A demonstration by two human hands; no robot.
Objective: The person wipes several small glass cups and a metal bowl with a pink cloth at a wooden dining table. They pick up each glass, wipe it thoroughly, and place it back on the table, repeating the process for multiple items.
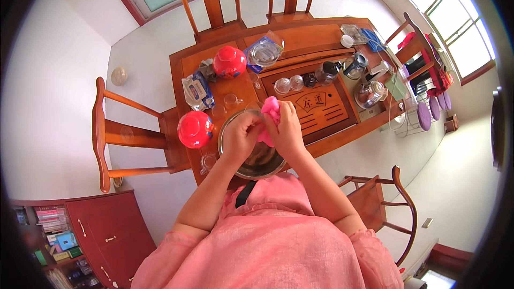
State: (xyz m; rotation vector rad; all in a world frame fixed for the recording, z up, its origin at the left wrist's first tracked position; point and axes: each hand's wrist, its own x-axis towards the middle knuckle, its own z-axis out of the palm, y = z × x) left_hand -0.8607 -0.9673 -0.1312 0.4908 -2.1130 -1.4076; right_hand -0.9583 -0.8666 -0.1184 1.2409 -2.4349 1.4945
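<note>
My right hand (288, 129) is closed around a bunched pink cloth (271, 108), part of which hangs below the fingers. Close beside it, my left hand (242, 131) has its fingers curled at a clear glass cup (253, 107), mostly hidden by the hand and cloth. Both hands are above a round metal basin (222, 136) with water in it, at the table's near edge. Left of the basin sits an upturned red bowl (195, 129). Clear glass cups with handles, one (231, 100) beyond the basin and another (208, 162) at its left, stand on the wood.
A wooden tea tray (325, 108) carries small glasses (282, 86) and a dark-lidded glass pot (327, 73). Farther right stands a glass kettle (370, 93). Another red bowl (229, 62), a wipes pack (198, 90) and a glass ashtray (264, 53) occupy the far left. Wooden chairs (132, 138) surround the table.
</note>
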